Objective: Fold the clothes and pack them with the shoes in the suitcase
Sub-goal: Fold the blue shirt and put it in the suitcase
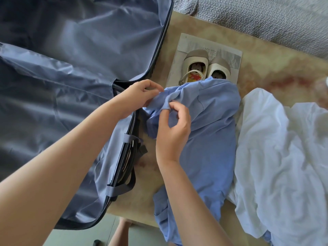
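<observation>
A light blue shirt (209, 132) lies lengthwise on the beige rug, its top end bunched. My left hand (142, 96) pinches the shirt's upper left corner. My right hand (173, 126) grips a fold of the same fabric just beside it, thumb and forefinger closed on the cloth. An open suitcase (71, 86) with blue-grey lining fills the left side, its zipper edge touching the shirt. A pair of cream shoes (205, 68) with cartoon insoles stands on a sheet of paper beyond the shirt; the shirt covers their heels. A crumpled white garment (276, 157) lies to the right.
A grey textured couch or bedspread (266, 16) runs along the far edge. The beige rug (266, 71) shows a reddish stain at the right. Elastic straps (129, 137) hang at the suitcase hinge. Pale floor (85, 235) and my leg (120, 233) show at the bottom.
</observation>
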The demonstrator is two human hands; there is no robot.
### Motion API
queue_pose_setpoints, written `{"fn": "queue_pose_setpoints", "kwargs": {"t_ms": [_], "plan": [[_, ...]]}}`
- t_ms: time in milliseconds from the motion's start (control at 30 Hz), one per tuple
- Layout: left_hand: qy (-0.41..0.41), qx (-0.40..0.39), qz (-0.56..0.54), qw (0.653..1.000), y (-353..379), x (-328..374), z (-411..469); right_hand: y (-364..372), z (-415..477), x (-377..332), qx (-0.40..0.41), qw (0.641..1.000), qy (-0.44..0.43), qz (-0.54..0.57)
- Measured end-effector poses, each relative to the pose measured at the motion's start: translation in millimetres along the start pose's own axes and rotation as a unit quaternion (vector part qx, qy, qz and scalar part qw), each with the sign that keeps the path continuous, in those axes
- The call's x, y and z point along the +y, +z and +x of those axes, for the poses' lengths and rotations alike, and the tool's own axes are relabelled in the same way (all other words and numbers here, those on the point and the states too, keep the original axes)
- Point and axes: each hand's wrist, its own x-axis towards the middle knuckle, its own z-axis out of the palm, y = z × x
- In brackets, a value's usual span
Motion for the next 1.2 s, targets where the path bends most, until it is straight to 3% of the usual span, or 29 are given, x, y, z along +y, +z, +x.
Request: {"fn": "queue_pose_setpoints", "kwargs": {"t_ms": [67,167,333,467,533,700,833,967,1200], "plan": [[-0.009,-0.016,0.027,0.999,-2,-1,1,-6,-4,-1,-0.035,0.997,0.055,0.043],[-0.005,-0.056,0.152,0.987,-1,2,-1,-13,-6,1,-0.07,0.99,0.094,0.077],[0.06,0.065,0.266,0.96,3,7,3,-22,-9,2,-0.084,0.989,0.091,0.075],[0.14,0.108,0.356,0.918,6,14,0,-26,-13,4,-0.091,0.989,0.091,0.075],[0.161,0.108,0.361,0.912,8,16,1,-26,-14,4,-0.088,0.988,0.098,0.086],[0.115,0.071,0.259,0.956,10,21,6,-19,-16,-3,-0.106,0.982,0.102,0.118],[-0.017,0.012,0.083,0.996,12,20,5,-15,-19,-6,-0.105,0.983,0.105,0.112],[-0.067,-0.078,-0.126,0.987,12,24,-4,-15,-12,-9,-0.079,0.975,0.138,0.155],[-0.094,-0.083,-0.188,0.974,15,32,-8,-12,-6,-11,-0.044,0.975,0.167,0.141]]}}
